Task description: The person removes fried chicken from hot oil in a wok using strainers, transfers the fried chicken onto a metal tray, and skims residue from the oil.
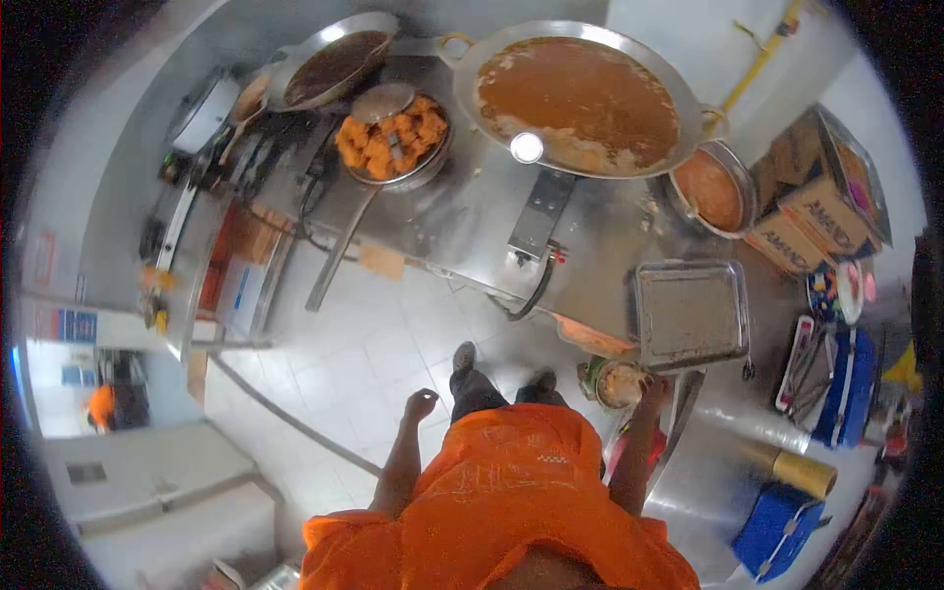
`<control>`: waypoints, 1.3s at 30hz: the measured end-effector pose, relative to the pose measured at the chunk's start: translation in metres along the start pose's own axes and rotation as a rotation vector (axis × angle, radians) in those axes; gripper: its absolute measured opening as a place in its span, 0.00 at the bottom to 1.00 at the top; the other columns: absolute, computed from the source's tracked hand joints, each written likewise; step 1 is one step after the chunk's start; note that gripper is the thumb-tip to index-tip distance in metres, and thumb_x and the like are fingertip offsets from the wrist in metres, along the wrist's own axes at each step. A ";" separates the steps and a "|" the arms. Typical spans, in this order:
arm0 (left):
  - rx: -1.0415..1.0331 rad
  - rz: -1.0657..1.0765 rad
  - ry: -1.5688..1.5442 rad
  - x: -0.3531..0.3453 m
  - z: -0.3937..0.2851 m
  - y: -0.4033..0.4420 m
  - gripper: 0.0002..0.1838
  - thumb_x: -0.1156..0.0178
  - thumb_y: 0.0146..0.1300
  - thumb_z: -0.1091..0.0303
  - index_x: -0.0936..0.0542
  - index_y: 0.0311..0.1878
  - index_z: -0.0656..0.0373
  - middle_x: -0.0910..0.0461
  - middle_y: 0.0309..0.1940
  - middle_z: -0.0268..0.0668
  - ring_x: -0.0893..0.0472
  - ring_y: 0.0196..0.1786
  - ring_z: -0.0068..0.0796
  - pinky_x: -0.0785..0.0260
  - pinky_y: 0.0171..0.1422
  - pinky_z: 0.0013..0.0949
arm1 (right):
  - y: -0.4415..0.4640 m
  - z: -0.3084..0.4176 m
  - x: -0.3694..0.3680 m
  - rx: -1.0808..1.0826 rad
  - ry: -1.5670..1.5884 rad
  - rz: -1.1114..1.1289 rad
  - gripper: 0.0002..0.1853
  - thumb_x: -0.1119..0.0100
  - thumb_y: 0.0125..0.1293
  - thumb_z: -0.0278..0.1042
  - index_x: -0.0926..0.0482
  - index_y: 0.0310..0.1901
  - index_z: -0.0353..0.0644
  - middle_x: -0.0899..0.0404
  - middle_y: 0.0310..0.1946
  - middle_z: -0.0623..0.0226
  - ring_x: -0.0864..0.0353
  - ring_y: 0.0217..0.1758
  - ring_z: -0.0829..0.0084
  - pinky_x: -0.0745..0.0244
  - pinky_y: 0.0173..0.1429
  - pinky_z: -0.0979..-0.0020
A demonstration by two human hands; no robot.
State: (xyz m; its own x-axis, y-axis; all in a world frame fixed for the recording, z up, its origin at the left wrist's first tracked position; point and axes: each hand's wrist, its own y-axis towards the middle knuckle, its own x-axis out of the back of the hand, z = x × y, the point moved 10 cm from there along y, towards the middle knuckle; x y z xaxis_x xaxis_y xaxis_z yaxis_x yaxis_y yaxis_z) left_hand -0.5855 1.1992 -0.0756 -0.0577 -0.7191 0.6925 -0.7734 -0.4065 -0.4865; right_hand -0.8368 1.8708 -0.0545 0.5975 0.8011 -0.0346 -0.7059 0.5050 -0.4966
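My left hand (422, 403) hangs over the floor with its fingers curled in, and nothing shows in it. Low at the counter's front, my right hand (653, 390) is at the right rim of a round bowl (619, 384) of pale, crumbly food. Its fingers look bent together, but what they hold is too small to make out. Just above the bowl lies a shallow metal tray (692, 315), its bottom stained brown.
A large wok (580, 103) of brown oil stands on the counter. Left of it, a long-handled strainer (403, 180) holds orange fried pieces, near another dark-filled wok (334, 69). A pot (713, 187) and cardboard boxes (816, 221) stand right. Another person (101, 407) is far left.
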 end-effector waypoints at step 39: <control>0.264 0.141 -0.638 0.009 0.065 -0.012 0.10 0.41 0.64 0.58 0.18 0.44 0.49 0.20 0.22 0.33 0.26 0.19 0.21 0.35 0.18 0.29 | -0.053 0.060 -0.052 0.389 -1.323 -0.164 0.23 0.41 0.57 0.49 0.20 0.46 0.37 0.17 0.37 0.50 0.17 0.43 0.52 0.26 0.46 0.53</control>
State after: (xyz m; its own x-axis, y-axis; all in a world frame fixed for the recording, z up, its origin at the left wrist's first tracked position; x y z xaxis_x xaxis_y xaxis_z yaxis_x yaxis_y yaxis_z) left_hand -0.5357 1.1613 -0.0980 0.2975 -0.9325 0.2049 -0.6020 -0.3498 -0.7178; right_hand -0.8535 1.8217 0.0254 0.0365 0.3195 0.9469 -0.8533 0.5031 -0.1369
